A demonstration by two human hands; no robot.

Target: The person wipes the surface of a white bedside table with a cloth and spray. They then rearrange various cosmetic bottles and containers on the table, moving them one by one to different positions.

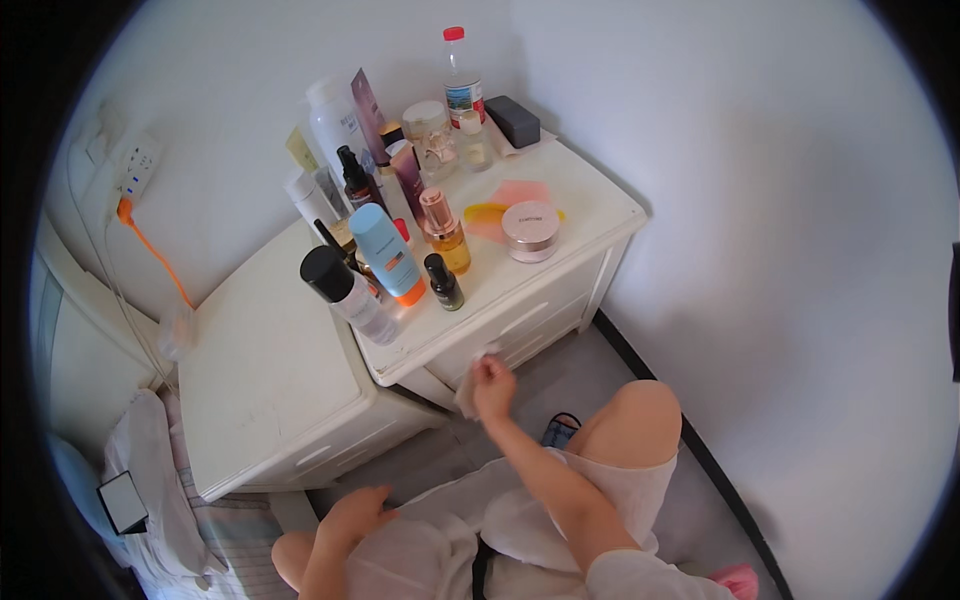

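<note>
My right hand [493, 386] is closed around a thin pale cloth or tissue [466, 396], in front of the drawers of a white cabinet [517, 292]. The cloth is blurred, and part of it sticks out above my fingers. My left hand [356, 511] rests low near my left knee and lap, with its fingers somewhat apart and nothing visible in it. Closest to my right hand on the cabinet top are a small dark dropper-size bottle [445, 285], an amber bottle with a rose-gold cap [450, 244] and a round pink powder case [531, 231].
A blue tube [384, 251] and a clear black-capped bottle [364, 311] stand at the cabinet's front left. Behind are several bottles, a glass jar [435, 142], a red-capped water bottle [463, 82] and a dark box [514, 121]. A lower white cabinet [262, 360] adjoins; walls enclose the corner.
</note>
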